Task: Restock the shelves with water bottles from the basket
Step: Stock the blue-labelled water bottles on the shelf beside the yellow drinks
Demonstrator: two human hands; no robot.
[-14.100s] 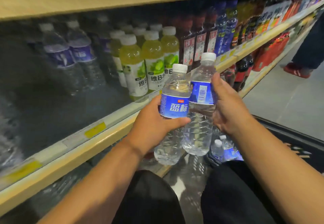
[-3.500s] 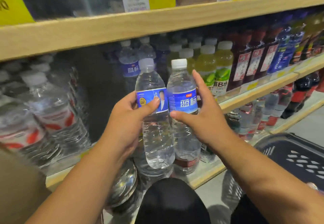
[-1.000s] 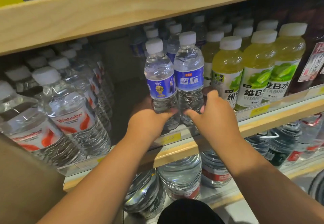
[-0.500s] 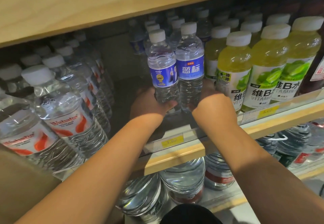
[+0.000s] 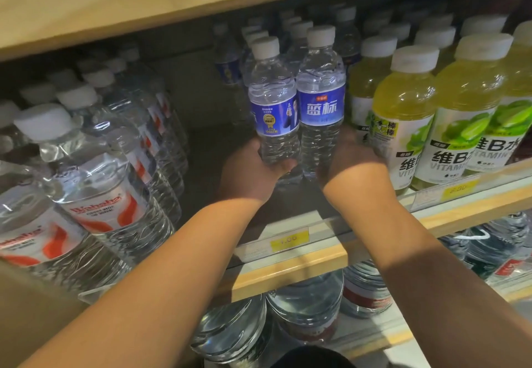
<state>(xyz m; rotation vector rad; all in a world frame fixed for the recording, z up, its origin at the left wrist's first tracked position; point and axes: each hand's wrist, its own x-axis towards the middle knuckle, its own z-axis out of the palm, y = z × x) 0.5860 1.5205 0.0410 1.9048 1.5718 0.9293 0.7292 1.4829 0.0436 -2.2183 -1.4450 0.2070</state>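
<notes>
Two clear water bottles with blue labels and white caps stand upright side by side deep in the middle shelf. My left hand (image 5: 253, 175) grips the base of the left bottle (image 5: 273, 103). My right hand (image 5: 354, 160) is wrapped around the lower part of the right bottle (image 5: 321, 100). Whether their bottoms rest on the shelf board is hidden by my hands. More blue-label bottles (image 5: 296, 34) stand in rows right behind them. The basket is out of view.
Large clear water bottles with red labels (image 5: 95, 183) fill the shelf's left side. Yellow-green vitamin drinks (image 5: 403, 114) stand close on the right. A dark gap (image 5: 207, 143) lies left of the held bottles. The wooden shelf edge (image 5: 288, 270) carries a yellow price tag; big jugs sit below.
Both hands have pushed the two bottles further back into the shelf, close to the rows of blue-label bottles behind. The view has moved in closer.
</notes>
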